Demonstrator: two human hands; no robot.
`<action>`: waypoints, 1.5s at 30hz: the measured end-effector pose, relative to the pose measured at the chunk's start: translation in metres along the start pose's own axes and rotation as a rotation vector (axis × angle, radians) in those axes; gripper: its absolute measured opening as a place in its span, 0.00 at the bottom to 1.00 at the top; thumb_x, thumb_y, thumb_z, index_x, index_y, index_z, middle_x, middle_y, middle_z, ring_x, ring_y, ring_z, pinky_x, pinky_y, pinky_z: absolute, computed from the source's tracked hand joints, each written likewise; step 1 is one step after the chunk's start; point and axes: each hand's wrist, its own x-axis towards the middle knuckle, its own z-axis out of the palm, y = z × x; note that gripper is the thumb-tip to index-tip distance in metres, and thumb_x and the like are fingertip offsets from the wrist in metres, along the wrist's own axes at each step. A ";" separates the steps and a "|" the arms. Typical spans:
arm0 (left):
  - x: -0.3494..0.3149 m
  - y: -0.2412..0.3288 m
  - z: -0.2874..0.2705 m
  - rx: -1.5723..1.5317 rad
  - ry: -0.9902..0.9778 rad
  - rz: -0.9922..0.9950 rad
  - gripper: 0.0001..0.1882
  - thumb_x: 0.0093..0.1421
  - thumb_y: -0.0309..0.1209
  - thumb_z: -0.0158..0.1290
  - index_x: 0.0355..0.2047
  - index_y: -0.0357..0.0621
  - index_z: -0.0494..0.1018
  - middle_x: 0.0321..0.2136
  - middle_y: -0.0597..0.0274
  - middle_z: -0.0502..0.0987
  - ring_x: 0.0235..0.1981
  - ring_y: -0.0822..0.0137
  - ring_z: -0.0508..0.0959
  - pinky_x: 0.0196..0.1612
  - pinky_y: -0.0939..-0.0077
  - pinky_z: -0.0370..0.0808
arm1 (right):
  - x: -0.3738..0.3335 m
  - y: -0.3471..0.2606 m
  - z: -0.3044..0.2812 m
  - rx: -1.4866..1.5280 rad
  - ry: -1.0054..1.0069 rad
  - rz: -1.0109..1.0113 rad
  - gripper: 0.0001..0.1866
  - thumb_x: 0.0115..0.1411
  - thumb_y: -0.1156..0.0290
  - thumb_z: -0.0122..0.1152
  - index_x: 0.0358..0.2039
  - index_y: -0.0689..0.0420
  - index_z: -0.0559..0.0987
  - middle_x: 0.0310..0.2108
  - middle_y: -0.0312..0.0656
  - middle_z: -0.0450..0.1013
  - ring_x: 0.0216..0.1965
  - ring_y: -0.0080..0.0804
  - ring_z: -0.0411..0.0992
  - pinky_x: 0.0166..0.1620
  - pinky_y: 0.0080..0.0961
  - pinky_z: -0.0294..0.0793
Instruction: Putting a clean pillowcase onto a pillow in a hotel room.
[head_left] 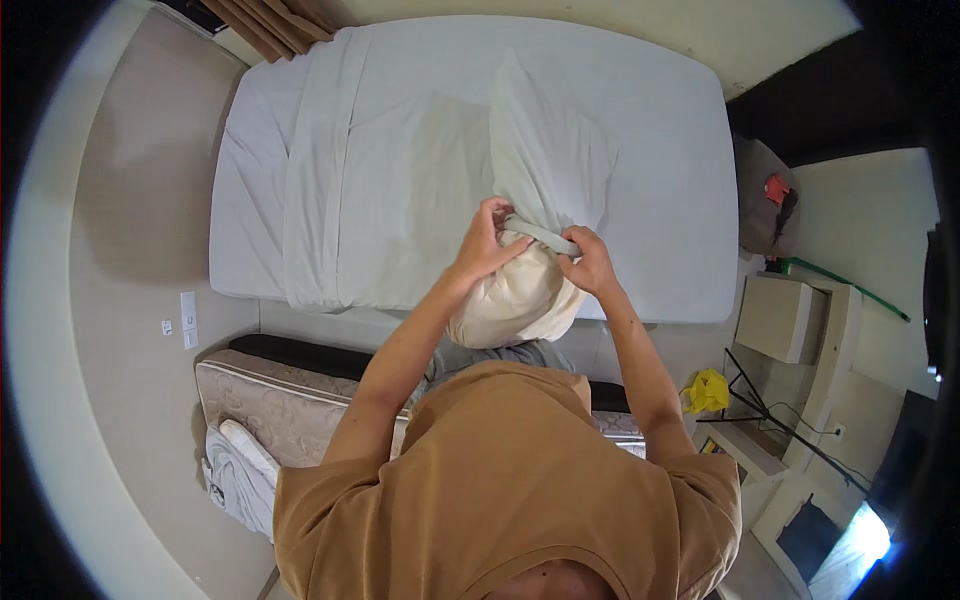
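A cream pillow (520,300) stands against my body at the near edge of the bed, partly inside a white pillowcase (550,160). The case's hemmed opening runs as a band across the pillow's upper part, and the rest of the case reaches away over the bed, its far corner standing up. On the left of the band, my left hand (490,240) is closed on the pillowcase, thumb over the pillow. My right hand (588,262) pinches the right end of the same hem. The pillow's lower end touches my grey shorts.
A bed (670,200) with a white sheet spreads ahead, a folded sheet layer (320,180) across its left part. Behind me lies a patterned mattress (270,395) with bundled grey cloth (240,480). To the right are a drawer unit (780,320), a yellow bag (706,391) and a black metal stand (760,405).
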 end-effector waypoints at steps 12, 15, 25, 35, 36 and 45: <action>-0.018 0.035 -0.026 0.472 -0.384 -0.197 0.20 0.50 0.43 0.65 0.32 0.41 0.73 0.31 0.57 0.71 0.36 0.55 0.67 0.38 0.63 0.67 | -0.024 -0.037 -0.005 0.062 0.016 0.110 0.11 0.47 0.69 0.63 0.31 0.59 0.75 0.26 0.47 0.75 0.28 0.45 0.73 0.37 0.35 0.72; -0.040 0.028 -0.025 0.344 -0.326 -0.032 0.24 0.51 0.43 0.65 0.39 0.39 0.71 0.34 0.58 0.72 0.44 0.56 0.68 0.45 0.62 0.68 | -0.031 -0.021 -0.010 0.137 -0.047 0.121 0.11 0.47 0.68 0.64 0.30 0.59 0.75 0.26 0.47 0.74 0.27 0.43 0.72 0.36 0.33 0.71; -0.039 0.014 0.009 -0.300 0.146 -0.211 0.19 0.54 0.19 0.54 0.46 0.37 0.65 0.35 0.61 0.74 0.34 0.73 0.75 0.35 0.80 0.74 | 0.007 -0.050 0.020 0.802 0.054 0.273 0.04 0.49 0.81 0.55 0.26 0.57 0.74 0.22 0.26 0.65 0.25 0.13 0.63 0.29 0.14 0.62; -0.003 0.188 0.003 0.514 0.065 0.005 0.21 0.43 0.22 0.60 0.39 0.45 0.67 0.38 0.47 0.66 0.29 0.43 0.75 0.32 0.54 0.73 | 0.026 -0.075 -0.020 0.723 0.258 -0.115 0.08 0.49 0.80 0.56 0.31 0.57 0.71 0.25 0.31 0.65 0.29 0.23 0.66 0.36 0.21 0.67; -0.002 0.183 0.005 0.516 0.068 0.002 0.21 0.43 0.22 0.60 0.39 0.45 0.67 0.38 0.47 0.66 0.29 0.43 0.75 0.32 0.54 0.73 | 0.027 -0.080 -0.018 0.406 0.350 -0.159 0.11 0.49 0.79 0.57 0.34 0.58 0.70 0.25 0.32 0.66 0.30 0.26 0.68 0.38 0.23 0.69; -0.053 -0.025 -0.037 0.876 -0.311 -0.297 0.32 0.53 0.42 0.59 0.57 0.53 0.61 0.53 0.43 0.62 0.54 0.41 0.66 0.54 0.48 0.67 | -0.013 0.062 0.103 0.069 -0.149 0.135 0.23 0.47 0.71 0.63 0.45 0.60 0.70 0.39 0.51 0.73 0.41 0.44 0.74 0.46 0.37 0.73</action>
